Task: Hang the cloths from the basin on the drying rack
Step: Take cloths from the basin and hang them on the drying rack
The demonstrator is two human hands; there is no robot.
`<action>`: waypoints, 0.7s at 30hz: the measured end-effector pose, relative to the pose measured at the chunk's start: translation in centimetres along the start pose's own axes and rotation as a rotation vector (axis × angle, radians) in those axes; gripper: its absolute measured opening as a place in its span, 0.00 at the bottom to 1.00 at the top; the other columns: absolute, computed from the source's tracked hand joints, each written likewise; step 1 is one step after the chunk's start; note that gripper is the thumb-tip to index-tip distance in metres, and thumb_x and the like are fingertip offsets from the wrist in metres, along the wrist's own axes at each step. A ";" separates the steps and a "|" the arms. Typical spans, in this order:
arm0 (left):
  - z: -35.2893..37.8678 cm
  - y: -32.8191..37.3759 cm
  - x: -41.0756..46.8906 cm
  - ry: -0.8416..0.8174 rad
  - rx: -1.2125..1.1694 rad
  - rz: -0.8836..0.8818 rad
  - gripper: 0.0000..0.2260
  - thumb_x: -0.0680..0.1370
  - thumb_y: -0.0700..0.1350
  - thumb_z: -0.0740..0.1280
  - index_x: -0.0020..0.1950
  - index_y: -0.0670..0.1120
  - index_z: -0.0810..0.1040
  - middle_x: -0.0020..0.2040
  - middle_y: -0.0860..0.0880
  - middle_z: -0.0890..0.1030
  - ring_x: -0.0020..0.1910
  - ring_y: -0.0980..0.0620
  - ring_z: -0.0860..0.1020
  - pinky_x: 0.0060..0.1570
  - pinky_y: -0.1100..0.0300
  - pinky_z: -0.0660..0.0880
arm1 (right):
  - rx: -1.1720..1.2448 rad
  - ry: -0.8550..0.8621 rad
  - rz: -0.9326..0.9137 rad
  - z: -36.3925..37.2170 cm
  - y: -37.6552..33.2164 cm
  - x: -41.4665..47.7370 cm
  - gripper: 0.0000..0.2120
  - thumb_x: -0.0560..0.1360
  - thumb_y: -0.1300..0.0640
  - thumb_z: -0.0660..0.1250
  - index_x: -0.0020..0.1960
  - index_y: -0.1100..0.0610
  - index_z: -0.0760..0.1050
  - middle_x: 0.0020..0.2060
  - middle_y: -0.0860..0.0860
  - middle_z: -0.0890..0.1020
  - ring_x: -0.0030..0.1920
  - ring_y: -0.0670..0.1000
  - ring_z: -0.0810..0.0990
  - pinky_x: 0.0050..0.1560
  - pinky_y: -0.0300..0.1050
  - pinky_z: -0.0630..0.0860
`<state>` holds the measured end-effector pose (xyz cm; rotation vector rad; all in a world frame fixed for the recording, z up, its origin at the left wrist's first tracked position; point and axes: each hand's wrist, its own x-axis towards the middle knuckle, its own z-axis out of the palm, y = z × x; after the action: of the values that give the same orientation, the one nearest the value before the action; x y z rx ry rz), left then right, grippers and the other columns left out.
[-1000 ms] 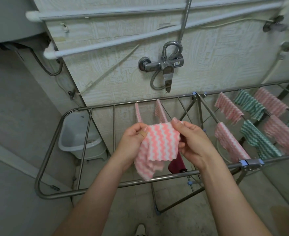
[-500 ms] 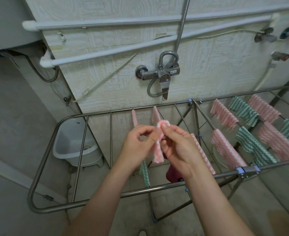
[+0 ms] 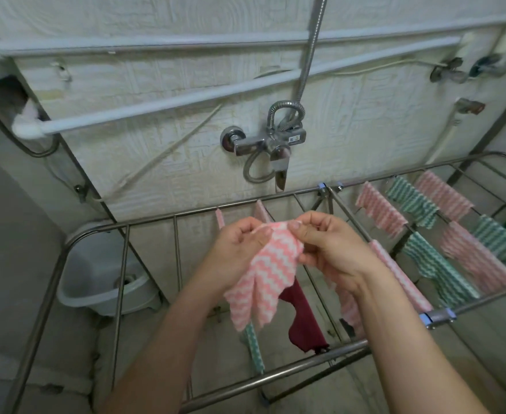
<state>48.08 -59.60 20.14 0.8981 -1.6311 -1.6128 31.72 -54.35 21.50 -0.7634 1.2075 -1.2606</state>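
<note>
Soft, even, rather dim light with a grey-green cast; no single source shows. The textured wall (image 3: 365, 121) around the shower mixer (image 3: 265, 144) is brightest, and the area far left of the mixer falls to dull grey. Small glints sit on the mixer's chrome and on the drying rack (image 3: 275, 375) rail below it. Shadows are faint. The pink zigzag cloth (image 3: 263, 273) under the mixer is crisp. Wide-angle distortion bows the white pipes (image 3: 186, 98) above the mixer.
</note>
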 end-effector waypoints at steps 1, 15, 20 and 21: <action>-0.2 0.2 0.4 -0.012 0.042 0.001 0.04 0.74 0.43 0.70 0.41 0.50 0.77 0.36 0.53 0.81 0.34 0.58 0.77 0.37 0.62 0.74 | -0.044 0.011 -0.009 -0.2 -0.2 0.3 0.04 0.72 0.60 0.69 0.39 0.58 0.75 0.27 0.50 0.79 0.26 0.44 0.76 0.25 0.34 0.75; -1.3 0.1 5.9 0.032 0.099 0.094 0.06 0.77 0.41 0.66 0.45 0.50 0.81 0.40 0.50 0.83 0.38 0.54 0.79 0.40 0.59 0.75 | -0.578 0.171 -0.103 -8.2 -3.8 0.0 0.01 0.71 0.65 0.72 0.41 0.60 0.81 0.33 0.52 0.78 0.32 0.46 0.73 0.31 0.37 0.71; 2.1 -0.8 7.5 0.083 -0.505 -0.051 0.10 0.79 0.34 0.60 0.45 0.49 0.70 0.38 0.42 0.77 0.33 0.50 0.75 0.31 0.57 0.75 | 0.138 0.046 -0.017 -11.2 -3.2 1.4 0.22 0.60 0.56 0.77 0.53 0.61 0.81 0.48 0.58 0.84 0.46 0.54 0.84 0.38 0.48 0.83; 2.9 -1.2 7.9 0.103 -0.520 -0.061 0.10 0.79 0.34 0.60 0.44 0.50 0.70 0.37 0.43 0.76 0.32 0.49 0.74 0.30 0.57 0.73 | 0.172 0.070 -0.005 -11.5 -3.3 1.9 0.26 0.61 0.54 0.77 0.57 0.62 0.79 0.50 0.60 0.84 0.47 0.55 0.85 0.36 0.47 0.83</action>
<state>41.35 -64.69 18.82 0.7416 -1.0423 -1.8745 19.61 -54.76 21.16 -0.6012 1.1364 -1.3852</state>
